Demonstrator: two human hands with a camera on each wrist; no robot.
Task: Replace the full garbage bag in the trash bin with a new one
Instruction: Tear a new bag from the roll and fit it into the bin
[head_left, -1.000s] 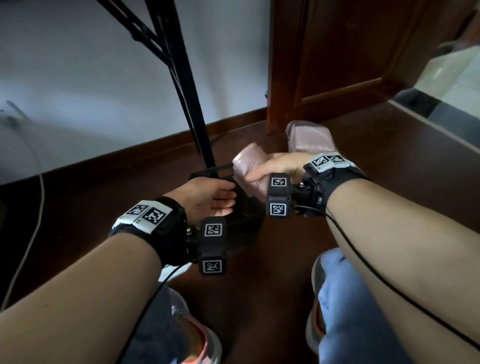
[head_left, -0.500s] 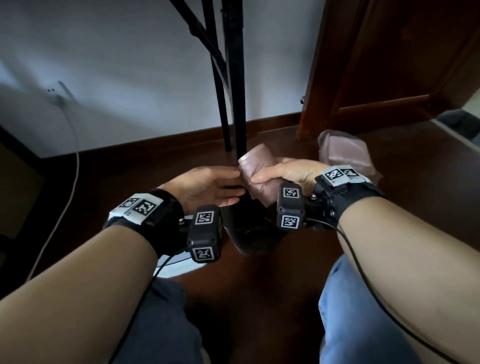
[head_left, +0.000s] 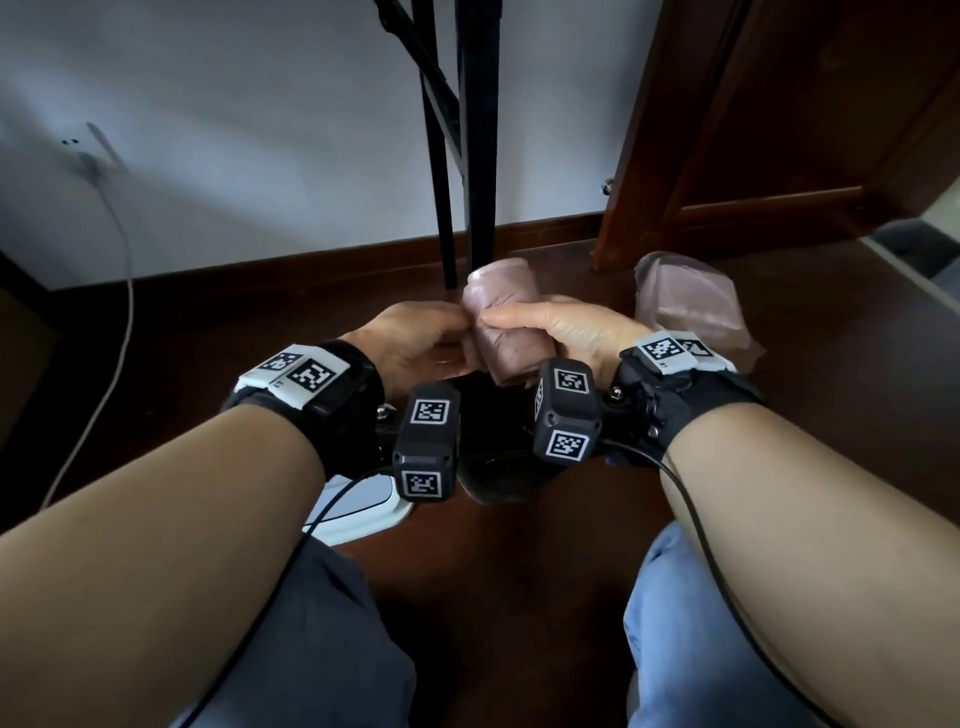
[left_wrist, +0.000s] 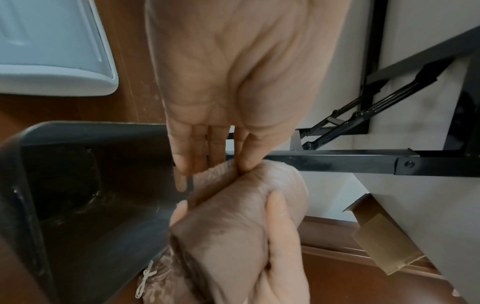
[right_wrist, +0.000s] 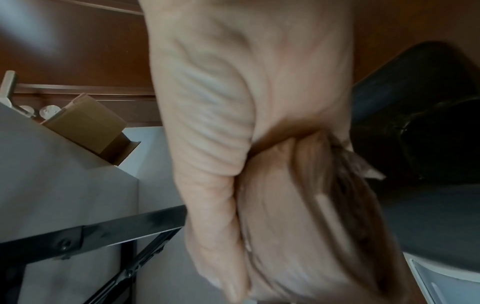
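Dark wood floor (head_left: 779, 467) runs under everything I see, with a pale wall (head_left: 260, 130) at twelve o'clock and a brown door (head_left: 779, 130) toward one o'clock. Black table legs (head_left: 480, 156) come down at twelve o'clock, straight behind my hands.

Below my wrists, near six o'clock of my hands, stands the black trash bin (left_wrist: 85, 185); its inside looks bare and dark in the left wrist view, with no liner that I can make out. A white lid (head_left: 358, 506) lies on the floor just beside it, toward seven o'clock. At two o'clock from my hands the full garbage bag (head_left: 685, 301), pinkish and translucent, sits on the floor near the door, apart from the bin.

My right hand (head_left: 566, 327) is wrapped round the roll of new bags (head_left: 501, 322), a pinkish cylinder held roughly upright above the bin, fingers curled across its front and thumb on its near side. My left hand (head_left: 415, 338) meets the roll from nine o'clock; the left wrist view shows my thumb and forefinger pinching the loose outer edge of the roll, the other fingers fairly straight beside them.

A white cable (head_left: 111, 322) hangs from a wall socket at ten o'clock.
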